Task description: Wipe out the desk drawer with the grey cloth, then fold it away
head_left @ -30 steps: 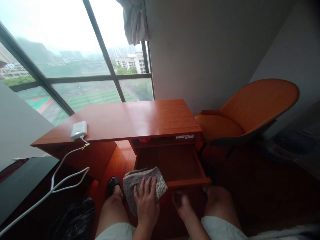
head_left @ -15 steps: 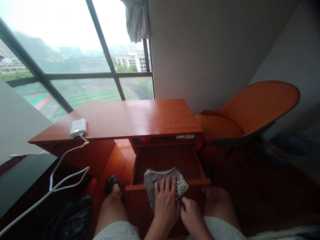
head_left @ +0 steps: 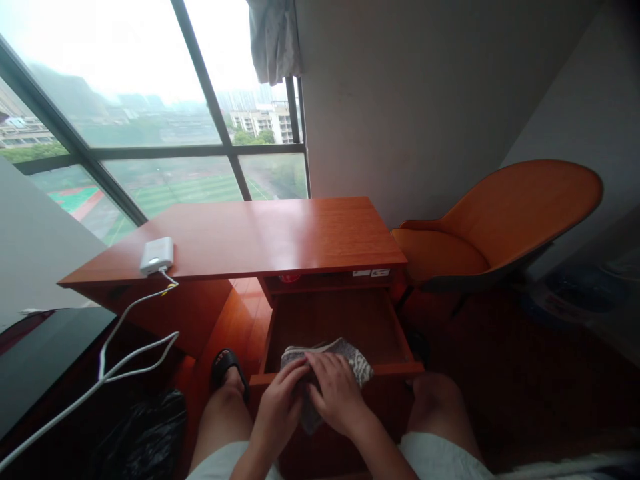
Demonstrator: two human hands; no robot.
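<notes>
A grey cloth (head_left: 361, 365) with a white pattern at its right side lies over the front edge of a pulled-out wooden drawer (head_left: 345, 320). Part of it hangs down in front of the drawer. My left hand (head_left: 281, 403) grips the cloth's left part with bent fingers. Over its middle, my right hand (head_left: 340, 397) is closed on the fabric, fingertips close to those of my left hand. The fingers hide much of the cloth's centre.
Above the drawer is the reddish wooden desk (head_left: 280, 233), with a white charger (head_left: 157, 255) and its white cable (head_left: 131, 310) at left. An orange chair (head_left: 520, 213) stands at right. A black plastic bag (head_left: 145, 433) lies at lower left, near a black sandal (head_left: 225, 362).
My left hand has shifted left from the cloth's middle to its left part. My right hand has come up from below onto the cloth, which is now more bunched.
</notes>
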